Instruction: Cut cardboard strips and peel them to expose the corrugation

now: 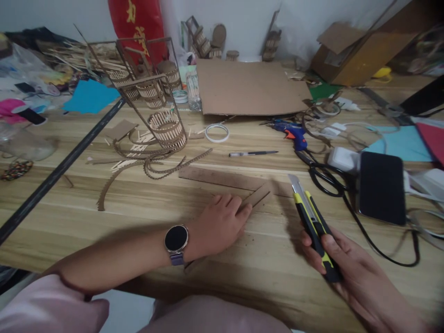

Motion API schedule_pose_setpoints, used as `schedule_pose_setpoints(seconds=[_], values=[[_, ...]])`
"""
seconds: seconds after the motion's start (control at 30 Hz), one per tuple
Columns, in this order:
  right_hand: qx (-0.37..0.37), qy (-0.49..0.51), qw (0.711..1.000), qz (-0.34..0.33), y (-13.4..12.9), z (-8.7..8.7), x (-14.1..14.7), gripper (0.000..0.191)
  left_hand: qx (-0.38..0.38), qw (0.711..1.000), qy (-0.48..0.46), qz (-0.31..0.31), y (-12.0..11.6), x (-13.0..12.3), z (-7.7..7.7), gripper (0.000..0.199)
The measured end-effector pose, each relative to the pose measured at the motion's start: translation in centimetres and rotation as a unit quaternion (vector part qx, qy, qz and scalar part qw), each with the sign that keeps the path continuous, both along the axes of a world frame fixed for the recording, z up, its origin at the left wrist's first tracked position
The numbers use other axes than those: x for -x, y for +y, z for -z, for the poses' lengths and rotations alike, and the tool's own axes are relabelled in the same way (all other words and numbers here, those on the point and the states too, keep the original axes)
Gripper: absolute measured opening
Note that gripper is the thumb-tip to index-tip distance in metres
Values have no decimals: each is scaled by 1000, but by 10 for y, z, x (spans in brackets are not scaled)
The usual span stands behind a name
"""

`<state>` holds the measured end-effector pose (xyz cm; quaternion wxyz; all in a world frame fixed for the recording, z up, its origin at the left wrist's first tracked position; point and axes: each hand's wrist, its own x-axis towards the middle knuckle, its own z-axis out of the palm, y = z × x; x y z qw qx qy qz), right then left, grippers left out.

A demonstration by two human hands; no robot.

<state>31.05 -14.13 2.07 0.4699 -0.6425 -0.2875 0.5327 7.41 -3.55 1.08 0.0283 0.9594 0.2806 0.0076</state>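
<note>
Cardboard strip (257, 194) juts toward two o'clock from beneath the left hand (222, 226), which lies over it (pinched or merely pressed, cannot tell). Probably light, stiffish, easily creased; best pinned flat along its middle, fingertips clear of the edges. Hands apart: right hand (350, 273), toward four, wraps a utility knife (314, 226), blade bared. Longer strip (215, 178) at twelve, close enough to be nicked. Pen (253, 153), glue gun (290, 132) at one. Phone (381, 187) at the right hand's one, black cable (398, 265) near three, a likely snag.
</note>
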Motion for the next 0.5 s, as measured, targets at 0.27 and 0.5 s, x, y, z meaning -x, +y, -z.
schedule_pose_setpoints(seconds=[0.27, 0.5], values=[[18, -22, 999, -15, 2, 2, -1, 59, -26, 1000, -5, 9, -5, 3, 1, 37], [3, -160, 985, -69, 14, 7, -36, 54, -19, 999, -3, 27, 1, 5, 6, 34]])
